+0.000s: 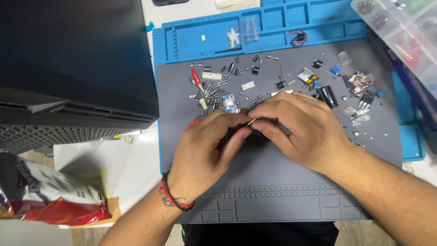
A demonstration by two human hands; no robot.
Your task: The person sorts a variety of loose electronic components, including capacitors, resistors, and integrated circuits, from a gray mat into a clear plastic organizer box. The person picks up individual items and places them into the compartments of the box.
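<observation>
Crumpled snack bag (50, 193) at 8 o'clock. Centre: left hand (205, 148) and right hand (296, 130), fingers pinched narrow on a thin component lead (251, 121), above grey mat (273, 182). Clear compartment box (400, 32) of small parts, 2 o'clock.

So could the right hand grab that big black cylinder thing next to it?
Probably yes. The black cylinder lies on the grey mat just beyond the right hand, with nothing over it. But the hands are busy: the right hand and left hand are pinching a tiny thin part together.
</observation>
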